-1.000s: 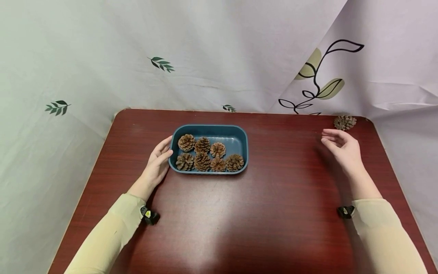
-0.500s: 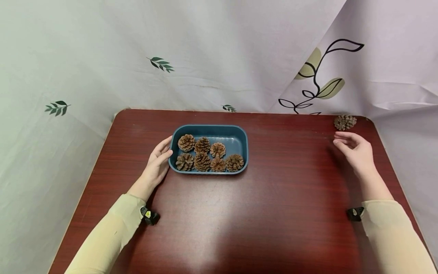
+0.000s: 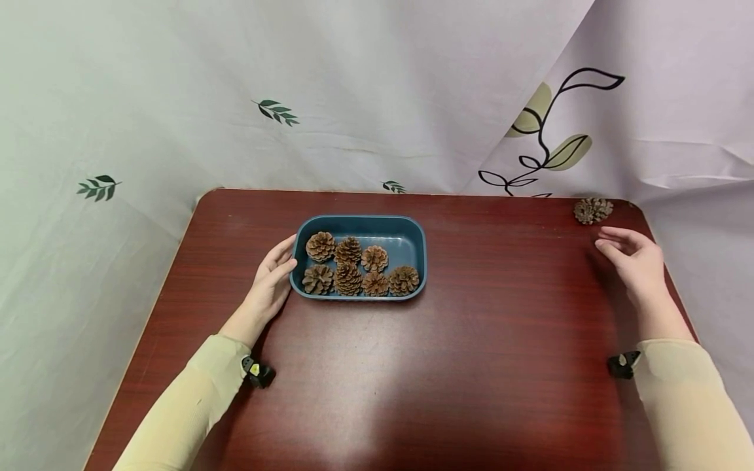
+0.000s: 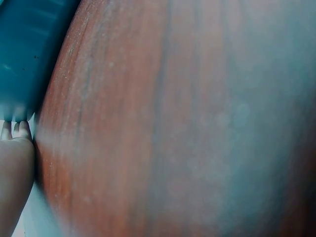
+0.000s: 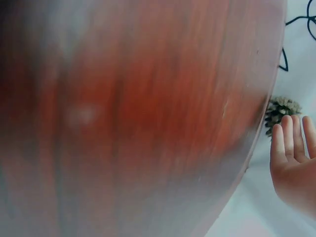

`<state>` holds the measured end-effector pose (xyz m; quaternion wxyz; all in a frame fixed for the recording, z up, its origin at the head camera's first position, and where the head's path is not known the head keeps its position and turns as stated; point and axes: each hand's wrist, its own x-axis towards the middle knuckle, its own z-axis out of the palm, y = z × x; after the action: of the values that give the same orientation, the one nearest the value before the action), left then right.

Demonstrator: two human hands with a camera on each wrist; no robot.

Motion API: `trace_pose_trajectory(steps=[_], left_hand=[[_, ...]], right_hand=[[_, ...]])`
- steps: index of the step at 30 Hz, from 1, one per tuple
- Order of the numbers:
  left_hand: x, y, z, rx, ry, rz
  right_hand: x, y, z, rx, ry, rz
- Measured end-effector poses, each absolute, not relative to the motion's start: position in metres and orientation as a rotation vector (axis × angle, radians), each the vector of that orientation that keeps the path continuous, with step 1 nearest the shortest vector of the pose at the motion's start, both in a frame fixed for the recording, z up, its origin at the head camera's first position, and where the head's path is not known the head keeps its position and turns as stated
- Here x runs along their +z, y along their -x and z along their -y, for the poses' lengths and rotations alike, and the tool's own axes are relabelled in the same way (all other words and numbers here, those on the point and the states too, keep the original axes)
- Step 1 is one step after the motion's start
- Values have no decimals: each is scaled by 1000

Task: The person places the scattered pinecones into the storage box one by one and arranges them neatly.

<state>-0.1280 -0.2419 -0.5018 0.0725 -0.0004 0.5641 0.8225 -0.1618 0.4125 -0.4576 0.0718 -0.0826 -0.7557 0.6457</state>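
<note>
A blue rectangular plastic box [image 3: 406, 252] stands on the table and holds several brown pine cones [image 3: 348, 278]. At its left end, my left hand [image 3: 268, 284] rests its thumb and fingers against the outside wall. The left wrist view shows the fingertips [image 4: 16, 127] right at that wall. Over the right side of the table is my right hand [image 3: 639, 265], holding nothing, its fingers loosely bent. Just beyond its fingertips a lone pine cone [image 3: 593, 210] lies in the back right corner. In the right wrist view, the fingers overlap this cone [image 5: 281, 111].
The dark red wooden table [image 3: 448, 366] ends at the back against a pale hanging cloth [image 3: 353, 78] with leaf prints. A small black wrist camera [image 3: 258, 373] is strapped to the left wrist and another [image 3: 623, 364] to the right.
My right hand has moved to the right along the table, from left of the lone pine cone to just in front of it. The left hand and the box stay in place.
</note>
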Motion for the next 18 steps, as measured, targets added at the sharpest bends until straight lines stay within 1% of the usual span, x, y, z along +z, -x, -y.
trace_pose_trajectory(steps=[7, 12, 18], left_hand=[[-502, 128, 242, 2464, -2, -1701], [-503, 127, 242, 2456, 2, -1711], [-503, 128, 242, 2458, -5, -1711]], right_hand=[[-465, 166, -427, 2087, 235, 2169], [-465, 169, -432, 2177, 291, 2110], [-461, 172, -435, 2176, 341, 2120]])
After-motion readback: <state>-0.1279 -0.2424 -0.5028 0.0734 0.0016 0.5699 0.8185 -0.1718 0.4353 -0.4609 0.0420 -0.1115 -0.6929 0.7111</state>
